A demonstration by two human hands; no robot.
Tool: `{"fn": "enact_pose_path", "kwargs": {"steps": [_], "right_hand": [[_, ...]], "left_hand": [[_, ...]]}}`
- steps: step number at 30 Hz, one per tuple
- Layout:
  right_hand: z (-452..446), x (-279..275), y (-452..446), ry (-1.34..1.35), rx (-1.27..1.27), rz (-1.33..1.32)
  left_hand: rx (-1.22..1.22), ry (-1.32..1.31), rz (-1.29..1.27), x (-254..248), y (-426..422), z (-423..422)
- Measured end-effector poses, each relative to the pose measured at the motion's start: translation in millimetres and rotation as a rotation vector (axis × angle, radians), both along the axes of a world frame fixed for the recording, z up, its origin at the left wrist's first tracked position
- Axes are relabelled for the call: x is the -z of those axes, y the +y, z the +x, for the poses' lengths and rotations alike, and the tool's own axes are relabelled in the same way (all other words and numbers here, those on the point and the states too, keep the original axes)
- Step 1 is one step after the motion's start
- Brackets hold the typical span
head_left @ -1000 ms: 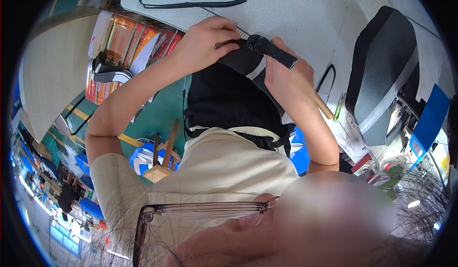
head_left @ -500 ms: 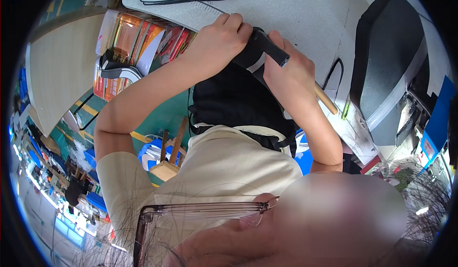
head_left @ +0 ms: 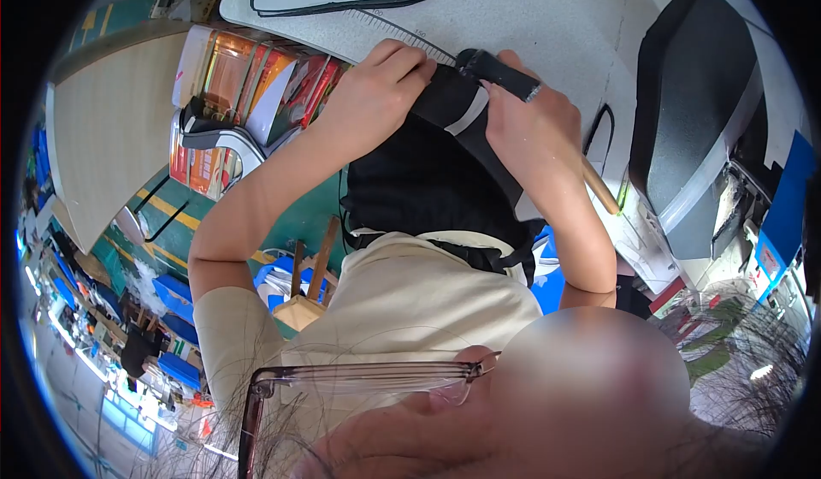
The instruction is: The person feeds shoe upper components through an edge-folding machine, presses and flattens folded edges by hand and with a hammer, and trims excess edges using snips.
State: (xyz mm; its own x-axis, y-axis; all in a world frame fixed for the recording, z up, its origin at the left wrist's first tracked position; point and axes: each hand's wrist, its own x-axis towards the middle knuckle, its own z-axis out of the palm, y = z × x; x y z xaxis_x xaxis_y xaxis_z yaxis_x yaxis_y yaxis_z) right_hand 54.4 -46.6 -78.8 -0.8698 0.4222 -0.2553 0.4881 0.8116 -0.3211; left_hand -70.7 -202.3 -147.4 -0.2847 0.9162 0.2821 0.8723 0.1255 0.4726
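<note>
Fingers of the left hand [head_left: 376, 94], head view, are curled together at the left end of a black piece [head_left: 442, 94] with a pale grey band across it. Fingertips are partly hidden; cannot tell whether they pinch the piece or only press on it. Right hand [head_left: 534, 133] is closed round a hammer [head_left: 601, 186]: its wooden handle comes out behind the wrist side of the fist, and its black head lies in front of the knuckles, slantwise. One end of the head is over the upper end of the piece, close to the left fingertips; contact cannot be made out.

Position of piece: at the near edge of the desk [head_left: 547, 17], just beside a printed scale [head_left: 398, 30] that runs along this edge from the left. Its lower part runs past the right hand, above a black apron [head_left: 419, 175].

Other items on the desk: black-edged outline [head_left: 346, 7] near the left corner; thin black loop [head_left: 609, 128] to the right of the right hand; large black panel [head_left: 697, 94] with a grey strip, towards the right edge; small green item [head_left: 623, 197] just beside the handle end.

Off the desk, left: rack [head_left: 201, 68] of orange and red packets, with a black-and-white strap [head_left: 227, 141] by its lower side. Wooden stool [head_left: 299, 312] stands below, near a blue bin.
</note>
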Motion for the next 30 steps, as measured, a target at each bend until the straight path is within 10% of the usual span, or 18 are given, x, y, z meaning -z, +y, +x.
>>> {"fn": "enact_pose_path", "kwargs": {"steps": [16, 30], "right_hand": [[-6.1, 8.4, -13.3, 0.026, 0.019, -0.069], [-15.3, 3.4, -7.5, 0.022, -0.124, -0.019]], "left_hand": [[-0.185, -0.222, 0.068, 1.2, -3.2, -2.1], [0.113, 0.034, 0.02, 4.6, -7.1, -6.3]]}}
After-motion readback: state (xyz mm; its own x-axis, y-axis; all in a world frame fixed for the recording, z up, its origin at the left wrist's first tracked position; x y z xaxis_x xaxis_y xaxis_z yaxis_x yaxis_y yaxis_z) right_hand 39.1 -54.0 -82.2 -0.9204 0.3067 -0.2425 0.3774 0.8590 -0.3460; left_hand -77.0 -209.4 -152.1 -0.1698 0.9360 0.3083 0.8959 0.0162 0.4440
